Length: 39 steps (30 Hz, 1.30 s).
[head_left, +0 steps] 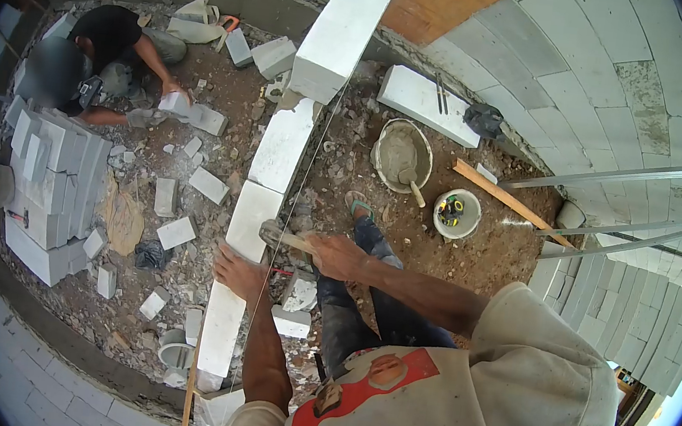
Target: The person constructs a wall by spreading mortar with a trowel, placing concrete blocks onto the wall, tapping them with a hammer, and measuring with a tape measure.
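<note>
My right hand (336, 256) is closed round the wooden handle of a mallet (273, 234), whose greyish head is at the top of a low wall of white blocks. My left hand (240, 274) lies on the wall, fingers spread over a white block (224, 313) and its far edge. Just beyond it, under the mallet head, is another white block (253, 213). A thin string line (311, 155) runs along the wall's near side, passing close to both hands.
To the right stand a mortar tub (402, 154) with a trowel and a white bucket (456, 213) holding tools. A wooden plank (511, 200) leans near metal poles. Across the wall, a co-worker (107, 52) crouches, handling a block, beside stacked blocks (51, 172). Rubble and loose blocks litter the ground.
</note>
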Motion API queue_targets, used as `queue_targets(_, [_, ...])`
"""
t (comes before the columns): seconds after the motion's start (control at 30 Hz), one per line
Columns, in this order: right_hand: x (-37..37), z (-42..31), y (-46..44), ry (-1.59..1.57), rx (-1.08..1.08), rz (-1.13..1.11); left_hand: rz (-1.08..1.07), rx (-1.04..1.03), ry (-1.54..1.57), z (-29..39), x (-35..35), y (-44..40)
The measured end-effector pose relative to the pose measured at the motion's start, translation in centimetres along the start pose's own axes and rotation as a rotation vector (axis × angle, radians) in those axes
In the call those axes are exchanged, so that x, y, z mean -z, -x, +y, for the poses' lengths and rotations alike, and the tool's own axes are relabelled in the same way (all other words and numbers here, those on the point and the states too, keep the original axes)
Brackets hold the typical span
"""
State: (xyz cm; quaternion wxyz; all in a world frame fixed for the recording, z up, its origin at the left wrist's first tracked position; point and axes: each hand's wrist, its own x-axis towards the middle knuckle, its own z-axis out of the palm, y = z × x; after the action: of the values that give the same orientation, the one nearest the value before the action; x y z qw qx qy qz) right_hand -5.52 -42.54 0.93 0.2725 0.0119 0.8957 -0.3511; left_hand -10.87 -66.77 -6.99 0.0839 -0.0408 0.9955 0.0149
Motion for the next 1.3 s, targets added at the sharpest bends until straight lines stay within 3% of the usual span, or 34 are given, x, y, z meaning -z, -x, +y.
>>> queue_targets(0.07, [-1.7,1.7,3.4,-0.122,0.077,0.231,-0.01,-0.005,-0.009,-0.3,0.2,0.1])
queue_targets(0.13, [2.4,0.4,7.5,-0.293,-0.143,0.113,-0.011,0.007,0.021,0.1,1.0,0.0])
queue_targets(0.17, [4.6,-0.3,9.1,-0.271,-0.136,0.13,-0.04,0.011,0.027,0.0,1.3,0.0])
queue_targets(0.23, [8.4,-1.4,11.4,-0.436,-0.479,0.25,-0.058,0.011,0.05,0.0,1.4,0.2])
queue_targets(0.27, [10.2,-1.4,11.3,-0.424,-0.472,0.265,-0.024,0.002,0.062,0.0,1.3,0.4])
queue_targets(0.33, [15.1,-0.7,9.6,-0.372,-0.29,0.639,-0.051,0.01,0.125,0.4,2.1,0.5])
queue_targets(0.47, [27.9,0.4,0.1,-0.213,-0.05,0.922,-0.04,-0.021,0.102,0.9,4.0,3.7])
queue_targets(0.5, [31.4,-0.5,-2.7,-0.198,-0.16,0.919,-0.093,-0.031,0.171,1.1,4.6,5.3])
queue_targets(0.53, [34.1,1.2,-6.7,-0.141,-0.089,0.98,-0.147,-0.041,0.238,1.4,5.2,7.1])
queue_targets(0.6, [39.2,0.6,-12.0,-0.14,-0.278,0.849,-0.221,-0.067,0.274,2.1,5.6,11.1])
queue_targets(0.67, [41.1,0.4,-16.3,-0.176,-0.331,0.906,-0.284,-0.06,0.27,2.7,4.5,15.4])
queue_targets(0.73, [42.3,-0.2,-17.5,-0.229,-0.345,0.742,-0.466,0.032,0.378,3.8,4.5,18.7])
queue_targets(0.8, [41.2,0.4,-17.4,-0.155,-0.307,0.733,-0.63,0.084,0.486,3.3,0.3,22.8])
queue_targets(0.83, [40.1,0.1,-16.2,-0.108,-0.273,0.726,-0.812,0.177,0.522,3.3,-1.9,24.4])
queue_targets(0.9, [36.6,2.2,-11.8,-0.047,-0.01,0.812,-1.137,0.334,0.589,5.9,-1.3,25.4])
queue_targets(0.93, [34.9,3.2,-8.6,-0.126,0.129,0.833,-1.137,0.142,0.821,3.4,-9.7,29.1])
queue_targets(0.97, [33.2,4.3,-5.2,-0.194,0.086,0.746,-1.34,0.086,0.865,7.0,-4.0,27.2])
queue_targets(1.0, [30.0,7.1,-3.3,-0.178,0.11,0.825,-1.352,0.17,0.698,8.3,-5.1,28.4])
queue_targets(1.07, [23.4,15.2,0.1,-0.329,-0.001,0.702,-1.367,0.293,0.515,10.0,-7.0,30.0])
queue_targets(1.1, [19.2,20.3,1.1,-0.467,-0.169,0.612,-1.371,0.283,0.395,11.1,-7.5,30.4])
queue_targets(1.17, [10.2,32.7,2.6,-0.248,-0.342,0.405,-1.375,0.355,0.254,13.8,-7.2,31.1])
queue_targets(1.2, [9.0,35.3,3.4,-0.207,-0.549,0.374,-1.328,0.342,0.128,15.0,-7.4,31.0])
queue_targets(1.23, [7.3,39.9,3.7,-0.25,-0.58,0.258,-1.276,0.335,0.006,16.8,-7.6,30.3])
queue_targets(1.27, [3.8,44.9,3.0,-0.08,-0.737,0.217,-1.258,0.399,0.005,19.7,-5.7,28.2])
queue_targets(1.3, [3.6,47.0,2.5,-0.106,-0.81,0.238,-1.235,0.476,-0.013,20.2,-6.8,28.3])
